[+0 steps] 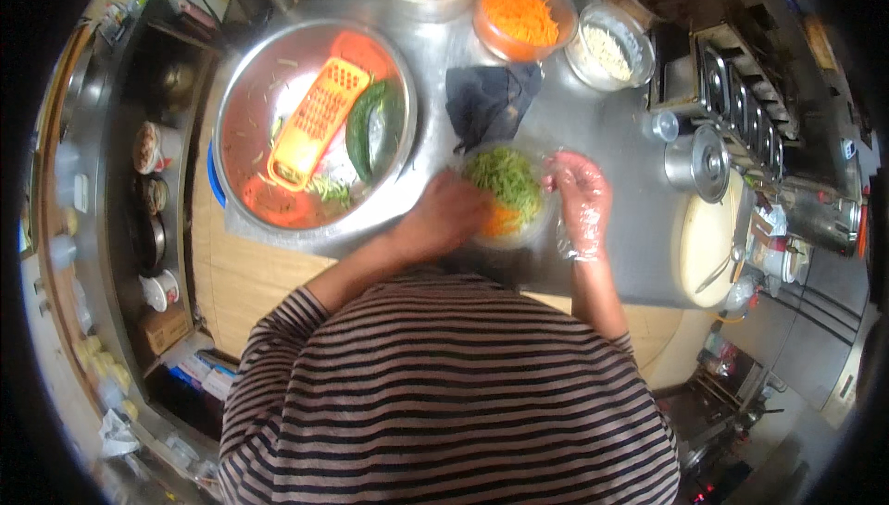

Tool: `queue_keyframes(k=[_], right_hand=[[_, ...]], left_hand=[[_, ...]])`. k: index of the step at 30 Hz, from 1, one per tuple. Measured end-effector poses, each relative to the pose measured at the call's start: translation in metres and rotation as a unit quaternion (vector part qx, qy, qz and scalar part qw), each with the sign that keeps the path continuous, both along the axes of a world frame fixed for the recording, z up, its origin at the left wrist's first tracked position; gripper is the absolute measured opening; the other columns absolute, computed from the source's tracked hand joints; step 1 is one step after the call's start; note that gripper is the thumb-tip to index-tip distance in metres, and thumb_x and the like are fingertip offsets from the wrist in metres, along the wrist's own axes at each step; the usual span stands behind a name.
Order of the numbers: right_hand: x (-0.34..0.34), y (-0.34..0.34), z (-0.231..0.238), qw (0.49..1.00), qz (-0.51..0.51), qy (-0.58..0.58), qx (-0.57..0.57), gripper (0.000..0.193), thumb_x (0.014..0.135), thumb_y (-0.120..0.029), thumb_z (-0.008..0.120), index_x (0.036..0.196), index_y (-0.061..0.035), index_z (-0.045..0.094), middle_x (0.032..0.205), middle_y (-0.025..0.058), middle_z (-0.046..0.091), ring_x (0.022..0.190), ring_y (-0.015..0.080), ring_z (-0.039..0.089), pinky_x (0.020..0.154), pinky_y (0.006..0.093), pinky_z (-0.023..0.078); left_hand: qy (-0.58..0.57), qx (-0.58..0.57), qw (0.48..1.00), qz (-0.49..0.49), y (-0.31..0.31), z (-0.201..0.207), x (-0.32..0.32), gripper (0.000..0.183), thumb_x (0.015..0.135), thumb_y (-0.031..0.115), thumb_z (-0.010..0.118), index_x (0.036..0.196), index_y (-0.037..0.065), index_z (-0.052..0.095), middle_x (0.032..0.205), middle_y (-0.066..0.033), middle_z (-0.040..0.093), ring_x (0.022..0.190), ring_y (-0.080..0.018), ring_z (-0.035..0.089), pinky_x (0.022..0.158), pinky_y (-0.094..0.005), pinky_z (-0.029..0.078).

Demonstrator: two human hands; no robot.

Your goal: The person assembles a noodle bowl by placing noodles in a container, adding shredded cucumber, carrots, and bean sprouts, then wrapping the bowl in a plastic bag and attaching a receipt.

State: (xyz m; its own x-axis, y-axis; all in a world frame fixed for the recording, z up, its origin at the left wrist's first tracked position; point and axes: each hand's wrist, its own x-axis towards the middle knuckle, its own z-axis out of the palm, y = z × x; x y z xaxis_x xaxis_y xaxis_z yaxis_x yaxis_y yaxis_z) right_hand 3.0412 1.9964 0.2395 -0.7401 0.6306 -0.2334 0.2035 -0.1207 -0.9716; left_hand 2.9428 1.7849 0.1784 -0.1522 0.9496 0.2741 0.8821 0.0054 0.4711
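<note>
Near the frame's centre, a bowl (515, 239) of shredded vegetables (506, 178) sits between the left hand (448, 212) — whether its blurred fingers grip, I cannot tell — and the gloved right hand (582, 194), fingers curled together.

A round bowl (511, 242) upright on the steel counter (630, 250) close in front of me, green vegetable shreds (505, 176) heaped loosely over most of it, orange shreds (503, 220) showing at my near side, left edge hidden from me.
</note>
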Motion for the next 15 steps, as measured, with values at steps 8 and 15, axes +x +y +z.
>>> queue_keyframes(k=[8, 15], right_hand=[[-0.165, 0.089, -0.019, 0.983, 0.029, 0.065, 0.167, 0.020, 0.086, -0.009, 0.061, 0.104, -0.0006, 0.064, 0.093, 0.0085, 0.067, 0.072, 0.0119, 0.062, 0.065, 0.0260, 0.050], [-0.267, 0.136, -0.075, 0.948, 0.068, -0.040, 0.308, 0.017, 0.078, -0.011, 0.071, 0.093, -0.0023, 0.069, 0.081, 0.0067, 0.069, 0.072, 0.0123, 0.062, 0.067, 0.0276, 0.050]], left_hand=[[-0.008, 0.050, 0.999, 0.013, -0.005, 0.026, 0.001, 0.022, 0.075, 0.018, 0.064, 0.096, 0.010, 0.064, 0.114, -0.0083, 0.058, 0.112, -0.0237, 0.051, 0.103, -0.0502, 0.032], [-0.037, 0.044, 0.993, 0.101, -0.033, 0.040, -0.015, 0.017, 0.077, 0.011, 0.069, 0.092, 0.005, 0.066, 0.106, -0.0091, 0.061, 0.102, -0.0273, 0.056, 0.093, -0.0453, 0.042]])
